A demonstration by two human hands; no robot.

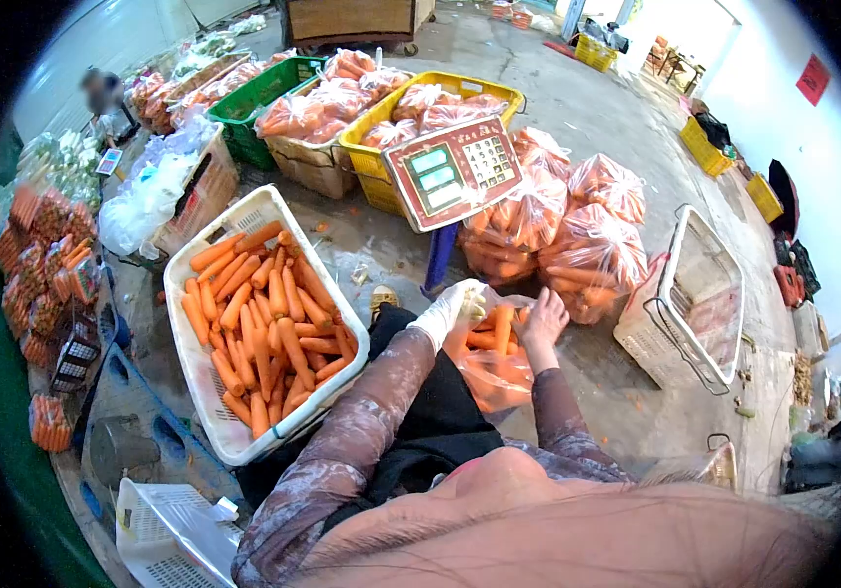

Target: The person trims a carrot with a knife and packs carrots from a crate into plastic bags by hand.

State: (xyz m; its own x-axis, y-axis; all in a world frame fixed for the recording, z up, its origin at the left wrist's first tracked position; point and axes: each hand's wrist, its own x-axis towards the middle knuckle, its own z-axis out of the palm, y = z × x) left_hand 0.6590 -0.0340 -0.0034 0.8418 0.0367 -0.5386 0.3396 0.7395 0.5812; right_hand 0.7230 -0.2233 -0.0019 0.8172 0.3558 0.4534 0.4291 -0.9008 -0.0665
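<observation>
A clear plastic bag (495, 390) with carrots in it stands in front of me, its mouth open. My left hand (452, 312), in a white glove, has its fingers closed at the left side of the bag's mouth. At the right side, my bare right hand (544, 327) grips the bag's edge with bent fingers. Loose carrots (502, 328) show between the two hands. To my left a white crate (226, 446) holds a heap of carrots (262, 333). A scale display (455, 174) with a keypad rises on a blue post just beyond my hands.
Filled carrot bags (592, 250) stand behind the scale. A white crate (680, 304) is on the right. Beyond are a yellow crate (371, 162) of bagged carrots and a green crate (244, 127). Another person (107, 108) sits at the far left near stacked bags.
</observation>
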